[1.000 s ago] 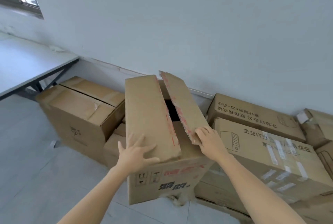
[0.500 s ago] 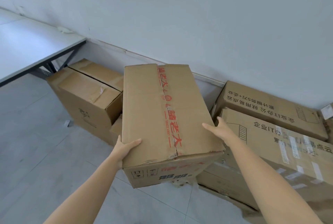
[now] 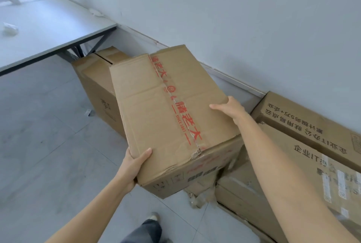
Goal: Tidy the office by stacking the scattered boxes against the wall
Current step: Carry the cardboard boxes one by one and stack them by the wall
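Bare left arm (image 3: 93,215), bare right arm (image 3: 283,174), jeans (image 3: 142,232), one shoe (image 3: 153,217).
Below the box (image 3: 172,109), there's the dark blue-grey denim leg, ending in a pale grey, round-toed shoe.

Frame centre, tilted brown cardboard box (image 3: 156,109): red tape strip (image 3: 176,105) along the top seam reads "SINCE 1887", with red characters 诸老大 and a round red logo. Its front-face print is too blurred to read. Right edge, upper flat brown carton (image 3: 304,113): upside-down black "5万+企业". Lower brown carton (image 3: 304,164) beneath it: upside-down "企业IT". Left, brown box (image 3: 97,94): small black mark, unreadable.
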`<action>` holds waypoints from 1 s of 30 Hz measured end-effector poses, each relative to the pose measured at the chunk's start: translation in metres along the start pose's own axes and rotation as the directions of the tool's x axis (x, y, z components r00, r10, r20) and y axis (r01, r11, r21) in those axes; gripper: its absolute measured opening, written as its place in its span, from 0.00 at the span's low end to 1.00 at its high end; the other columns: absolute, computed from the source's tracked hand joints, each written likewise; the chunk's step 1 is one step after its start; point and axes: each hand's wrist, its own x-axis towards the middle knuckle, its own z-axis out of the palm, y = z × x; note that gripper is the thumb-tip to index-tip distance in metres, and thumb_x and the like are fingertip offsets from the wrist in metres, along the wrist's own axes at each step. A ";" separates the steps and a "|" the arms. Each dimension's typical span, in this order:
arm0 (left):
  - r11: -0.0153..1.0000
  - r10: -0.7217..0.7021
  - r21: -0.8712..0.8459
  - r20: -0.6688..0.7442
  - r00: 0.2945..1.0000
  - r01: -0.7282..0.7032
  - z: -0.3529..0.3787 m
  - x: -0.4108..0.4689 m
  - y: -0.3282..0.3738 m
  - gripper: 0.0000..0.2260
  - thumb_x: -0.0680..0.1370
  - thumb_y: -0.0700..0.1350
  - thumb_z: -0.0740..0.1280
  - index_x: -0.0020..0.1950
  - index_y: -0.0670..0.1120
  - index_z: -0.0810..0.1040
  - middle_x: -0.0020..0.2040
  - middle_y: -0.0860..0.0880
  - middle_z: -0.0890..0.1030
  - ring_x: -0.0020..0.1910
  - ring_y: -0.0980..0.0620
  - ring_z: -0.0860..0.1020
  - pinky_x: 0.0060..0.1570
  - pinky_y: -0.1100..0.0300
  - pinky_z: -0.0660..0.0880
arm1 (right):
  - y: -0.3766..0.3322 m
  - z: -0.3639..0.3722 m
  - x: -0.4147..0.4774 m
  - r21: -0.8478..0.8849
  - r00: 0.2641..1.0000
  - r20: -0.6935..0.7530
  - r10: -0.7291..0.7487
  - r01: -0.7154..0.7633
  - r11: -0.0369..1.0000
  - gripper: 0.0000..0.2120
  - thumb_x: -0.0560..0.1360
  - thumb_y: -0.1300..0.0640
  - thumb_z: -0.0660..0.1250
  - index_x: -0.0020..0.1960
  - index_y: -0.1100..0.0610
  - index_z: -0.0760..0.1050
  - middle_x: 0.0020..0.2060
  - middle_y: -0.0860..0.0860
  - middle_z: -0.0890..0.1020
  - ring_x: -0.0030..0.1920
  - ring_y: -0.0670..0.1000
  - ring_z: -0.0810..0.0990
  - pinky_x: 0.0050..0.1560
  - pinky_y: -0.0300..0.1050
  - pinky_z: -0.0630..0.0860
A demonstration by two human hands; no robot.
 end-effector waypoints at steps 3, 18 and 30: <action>1.000 0.003 -0.016 -0.016 1.000 -0.004 0.011 0.003 -0.005 0.34 0.71 0.55 0.72 0.72 0.55 0.59 0.57 0.54 0.76 0.53 0.51 0.77 0.42 0.52 0.76 | -0.045 -0.015 -0.001 -0.093 0.994 -0.001 -0.105 0.104 0.990 0.40 0.50 0.33 0.74 0.57 0.51 0.70 0.58 0.48 0.78 0.60 0.54 0.75 0.63 0.55 0.70; 0.915 -0.051 0.400 0.009 0.999 0.043 0.167 0.067 0.061 0.35 0.76 0.59 0.64 0.76 0.45 0.54 0.72 0.45 0.69 0.68 0.42 0.68 0.62 0.50 0.70 | -0.056 -0.075 0.038 -0.348 0.950 0.091 -0.297 0.310 0.885 0.40 0.72 0.30 0.54 0.75 0.55 0.59 0.74 0.56 0.62 0.73 0.55 0.60 0.72 0.50 0.58; 0.978 -0.207 -0.036 -0.211 0.955 0.204 0.221 0.102 0.049 0.43 0.76 0.50 0.68 0.77 0.49 0.37 0.72 0.43 0.63 0.65 0.36 0.69 0.56 0.35 0.72 | 0.058 -0.034 0.039 -0.688 0.923 0.197 -0.331 0.370 0.625 0.30 0.79 0.37 0.47 0.77 0.46 0.44 0.76 0.56 0.40 0.75 0.60 0.36 0.74 0.61 0.41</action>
